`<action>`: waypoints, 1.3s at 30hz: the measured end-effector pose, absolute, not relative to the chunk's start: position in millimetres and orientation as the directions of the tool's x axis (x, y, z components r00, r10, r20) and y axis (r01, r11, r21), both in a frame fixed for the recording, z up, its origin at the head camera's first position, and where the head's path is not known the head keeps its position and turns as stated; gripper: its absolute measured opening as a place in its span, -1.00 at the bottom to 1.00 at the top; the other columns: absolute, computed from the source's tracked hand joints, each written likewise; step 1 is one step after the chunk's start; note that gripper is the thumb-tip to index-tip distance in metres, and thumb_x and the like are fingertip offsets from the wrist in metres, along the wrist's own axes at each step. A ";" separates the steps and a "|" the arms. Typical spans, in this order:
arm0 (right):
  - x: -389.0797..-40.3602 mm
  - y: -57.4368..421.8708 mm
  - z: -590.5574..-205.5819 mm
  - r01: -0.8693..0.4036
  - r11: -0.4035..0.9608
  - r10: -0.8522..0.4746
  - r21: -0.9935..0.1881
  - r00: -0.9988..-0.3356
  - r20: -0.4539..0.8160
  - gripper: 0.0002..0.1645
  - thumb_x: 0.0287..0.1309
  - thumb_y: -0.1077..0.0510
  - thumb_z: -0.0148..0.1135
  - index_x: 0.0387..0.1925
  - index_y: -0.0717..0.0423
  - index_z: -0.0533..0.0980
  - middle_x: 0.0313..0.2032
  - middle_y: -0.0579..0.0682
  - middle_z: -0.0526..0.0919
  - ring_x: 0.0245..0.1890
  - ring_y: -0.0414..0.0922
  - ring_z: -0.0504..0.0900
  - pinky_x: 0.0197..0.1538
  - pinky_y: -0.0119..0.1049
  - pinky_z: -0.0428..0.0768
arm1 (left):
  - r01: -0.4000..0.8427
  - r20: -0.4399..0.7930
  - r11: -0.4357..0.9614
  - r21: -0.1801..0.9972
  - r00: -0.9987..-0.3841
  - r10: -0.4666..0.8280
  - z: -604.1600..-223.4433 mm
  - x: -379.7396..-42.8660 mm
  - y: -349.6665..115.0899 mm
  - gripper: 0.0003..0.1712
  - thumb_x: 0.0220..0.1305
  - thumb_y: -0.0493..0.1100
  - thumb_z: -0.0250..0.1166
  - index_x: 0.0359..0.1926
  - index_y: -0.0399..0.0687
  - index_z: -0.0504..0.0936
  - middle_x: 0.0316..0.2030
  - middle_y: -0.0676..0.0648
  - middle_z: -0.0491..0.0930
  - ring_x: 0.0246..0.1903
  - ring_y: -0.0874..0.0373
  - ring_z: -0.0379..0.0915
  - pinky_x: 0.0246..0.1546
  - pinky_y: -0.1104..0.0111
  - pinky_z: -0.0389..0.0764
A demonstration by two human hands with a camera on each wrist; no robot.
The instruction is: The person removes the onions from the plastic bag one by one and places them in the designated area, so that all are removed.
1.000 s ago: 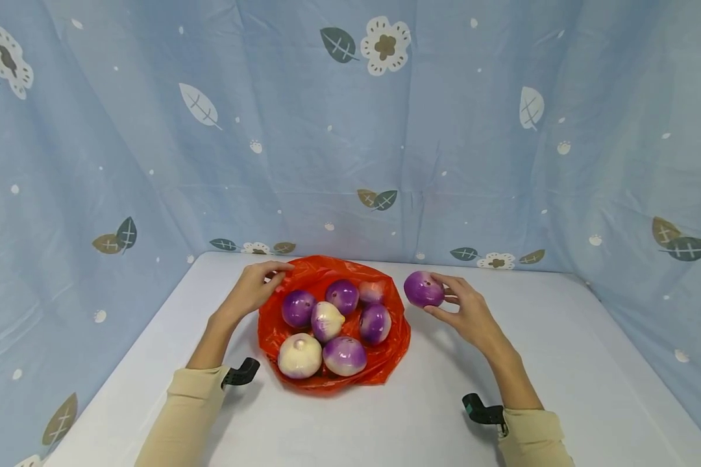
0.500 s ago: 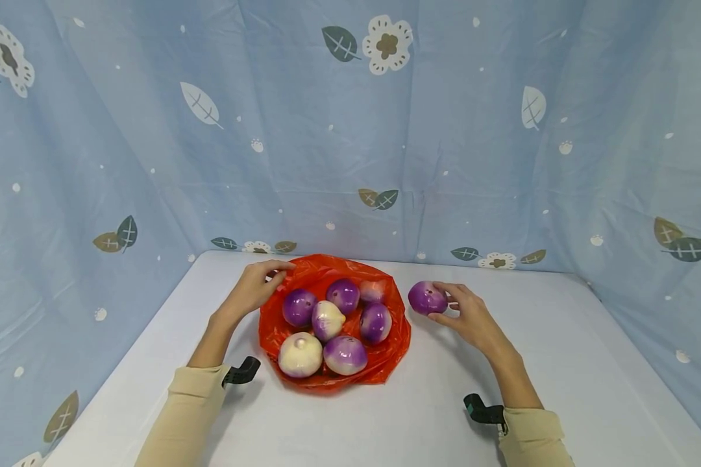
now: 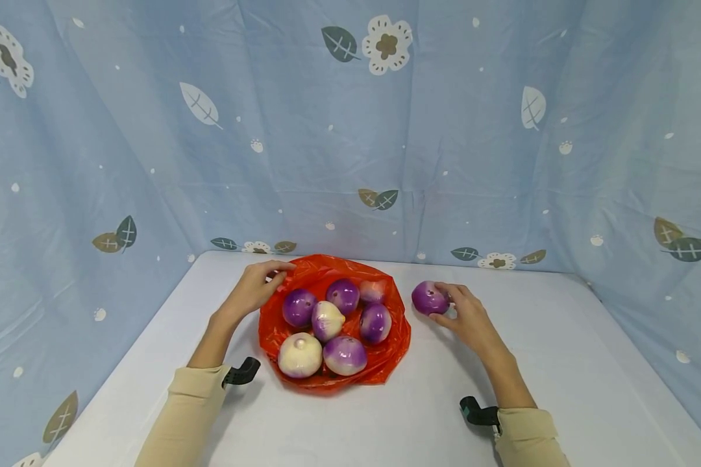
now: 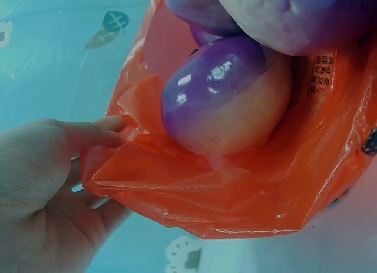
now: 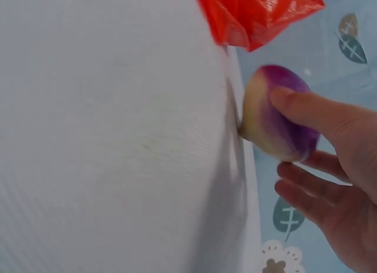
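Note:
A red plastic bag [image 3: 394, 353] lies spread with its mouth wide on the table, holding several glossy purple-and-white turnips [image 3: 344, 355]. At the bag's back left rim, my left hand [image 3: 254, 287] pinches the film; the left wrist view has the thumb over the edge and the other fingers below it. Right of the bag, my right hand [image 3: 470, 322] grips a single turnip [image 3: 429, 298] between thumb and fingers. Its cream side and small root tip [image 5: 242, 132] show in the right wrist view, the tip right at the tabletop.
The white table [image 3: 385, 428] ends at the back against a blue curtain [image 3: 304, 162] with leaf and flower prints, which also hangs along both sides. Black wrist cameras [image 3: 243, 371] sit on both forearms, close above the table.
My right hand has lowered the turnip and carried it slightly rightward, away from the bag. My left hand and the turnips in the bag have kept their places.

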State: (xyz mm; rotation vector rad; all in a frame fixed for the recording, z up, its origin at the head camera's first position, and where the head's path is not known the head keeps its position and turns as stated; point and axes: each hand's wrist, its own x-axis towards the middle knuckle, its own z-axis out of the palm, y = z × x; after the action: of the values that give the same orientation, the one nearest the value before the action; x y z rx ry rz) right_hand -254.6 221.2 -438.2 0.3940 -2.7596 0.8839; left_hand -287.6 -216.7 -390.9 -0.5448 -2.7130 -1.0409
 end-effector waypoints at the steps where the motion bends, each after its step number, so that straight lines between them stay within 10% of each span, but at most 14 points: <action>1: -254.8 220.4 -438.9 -0.316 0.785 -0.183 -0.533 -0.940 0.289 -0.18 0.00 0.15 0.50 0.30 0.10 0.36 0.17 0.25 0.47 0.11 0.21 0.55 0.12 0.15 0.58 | 0.403 0.301 0.687 0.605 -0.914 0.271 -391.0 -287.9 -216.6 -0.69 0.40 -0.30 0.13 0.09 -0.14 0.66 0.02 -0.22 0.66 -0.09 -0.10 0.62 -0.13 0.13 0.71; 39: -249.9 209.5 -433.9 -0.366 0.825 -0.249 -0.430 -0.920 0.303 -0.20 0.06 0.19 0.45 0.34 -0.07 0.36 0.20 0.25 0.41 0.15 0.26 0.52 0.09 0.25 0.55 | 0.418 0.315 0.680 0.602 -0.907 0.279 -393.1 -289.8 -216.6 -0.70 0.39 -0.31 0.13 0.07 -0.15 0.67 -0.05 -0.21 0.69 -0.13 -0.10 0.64 -0.15 0.14 0.71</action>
State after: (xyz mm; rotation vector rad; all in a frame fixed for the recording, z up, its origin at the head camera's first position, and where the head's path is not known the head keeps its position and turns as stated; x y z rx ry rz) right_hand -249.9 209.5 -433.9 0.4745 -2.7741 0.7226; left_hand -289.8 -216.6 -393.1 -0.5657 -2.6953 -1.0386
